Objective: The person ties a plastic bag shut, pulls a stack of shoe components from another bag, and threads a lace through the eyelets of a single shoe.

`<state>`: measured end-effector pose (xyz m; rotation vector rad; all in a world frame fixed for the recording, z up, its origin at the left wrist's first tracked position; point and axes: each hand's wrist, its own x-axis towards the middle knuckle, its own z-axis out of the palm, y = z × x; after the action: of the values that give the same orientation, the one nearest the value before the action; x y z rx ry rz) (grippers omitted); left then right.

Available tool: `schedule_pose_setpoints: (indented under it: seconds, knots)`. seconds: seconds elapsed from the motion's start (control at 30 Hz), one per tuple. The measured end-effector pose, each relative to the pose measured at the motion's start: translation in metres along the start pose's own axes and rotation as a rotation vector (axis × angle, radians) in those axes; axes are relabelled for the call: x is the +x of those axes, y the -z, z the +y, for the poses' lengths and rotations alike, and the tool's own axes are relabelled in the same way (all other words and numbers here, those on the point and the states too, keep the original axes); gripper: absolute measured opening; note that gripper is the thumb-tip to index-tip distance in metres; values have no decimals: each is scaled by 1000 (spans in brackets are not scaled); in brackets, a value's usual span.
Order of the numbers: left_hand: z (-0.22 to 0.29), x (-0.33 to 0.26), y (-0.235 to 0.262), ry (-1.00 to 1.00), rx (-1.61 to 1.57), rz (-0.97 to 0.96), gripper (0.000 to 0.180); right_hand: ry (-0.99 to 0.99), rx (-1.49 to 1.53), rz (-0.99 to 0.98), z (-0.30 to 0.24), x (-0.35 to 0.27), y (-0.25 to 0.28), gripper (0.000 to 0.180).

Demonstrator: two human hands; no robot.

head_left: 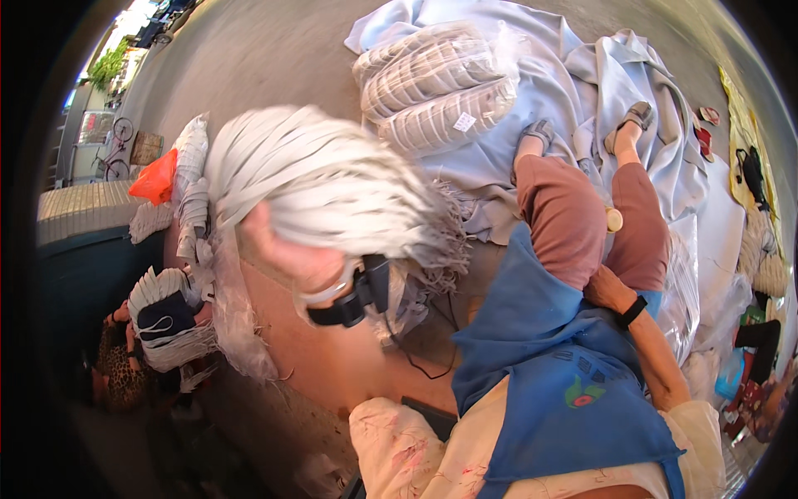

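My left hand (287, 254) is raised at the left, closed on a big bundle of pale flat strips (307, 175). The bundle is smooth and rounded at the hand's end and splays into frayed tips to the right; motion blurs it. Its fingers are partly hidden behind the strips. A white band and a black strap with a dark device are on that wrist. My right hand (609, 289) rests low between my thighs, with its fingers tucked out of sight. Just beyond it, a round cream-coloured end (613, 219) of something pokes out between my knees.
Plastic-wrapped pale bundles (436, 87) lie on a light blue cloth (573, 62) ahead of my feet. Under my left arm is an orange-brown surface (307, 341) with a dark cable (432, 376). Another person (125, 358) is at far left, near more strips and an orange bag (155, 177).
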<state>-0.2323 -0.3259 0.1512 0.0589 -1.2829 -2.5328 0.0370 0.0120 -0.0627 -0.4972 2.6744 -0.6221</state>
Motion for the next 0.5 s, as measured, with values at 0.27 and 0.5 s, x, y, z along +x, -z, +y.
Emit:
schedule_pose_setpoints:
  seconds: [0.27,0.5]
  knots:
    - [-118,-31,-5,370,-233,-76,39,190,-240,5,6,-3,-18,21]
    - [-153,-65,70,576,-86,60,31,-152,-28,-434,-10,5,19,37]
